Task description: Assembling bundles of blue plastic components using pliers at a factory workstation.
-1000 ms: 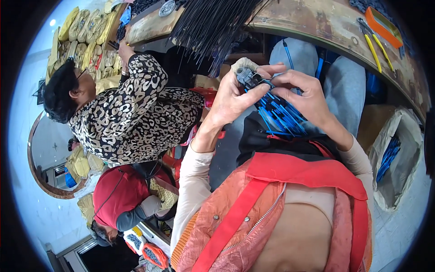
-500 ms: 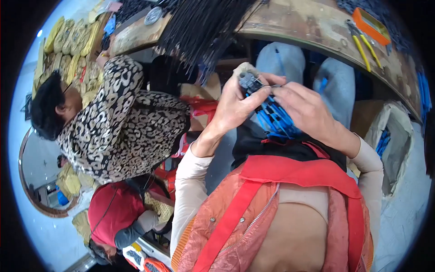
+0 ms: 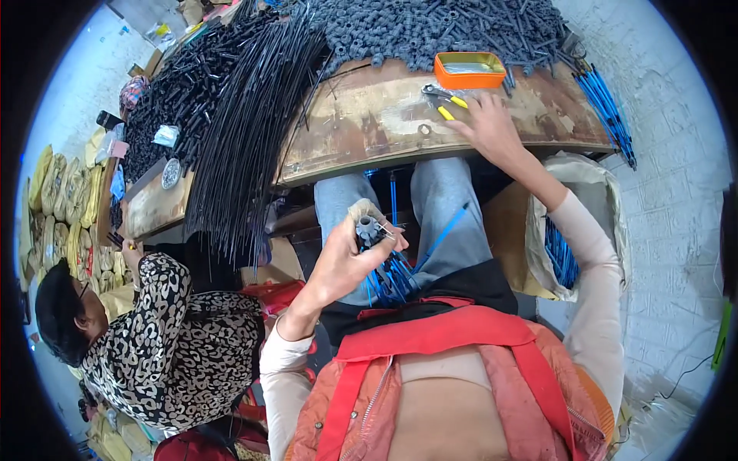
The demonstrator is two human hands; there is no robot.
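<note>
My left hand is closed around a bundle of blue and black rods, held upright above my lap. A toothed grey hub tops the bundle, and thin wire sticks out by my thumb and fingertips. My right hand reaches across the workbench and lies over the yellow-handled pliers, thumb on one side and fingers on the other. Its palm and fingers hide most of the handles; the metal jaws point away to the left.
An orange tin sits beyond the pliers on the wooden workbench, before a heap of grey plastic parts. Long black rods overhang the bench edge. Blue rods fill a sack at right. A co-worker sits at left.
My right hand has left the bundle and moved out to the pliers on the bench. The left hand still holds the bundle. The view has shifted, showing more of the bench.
</note>
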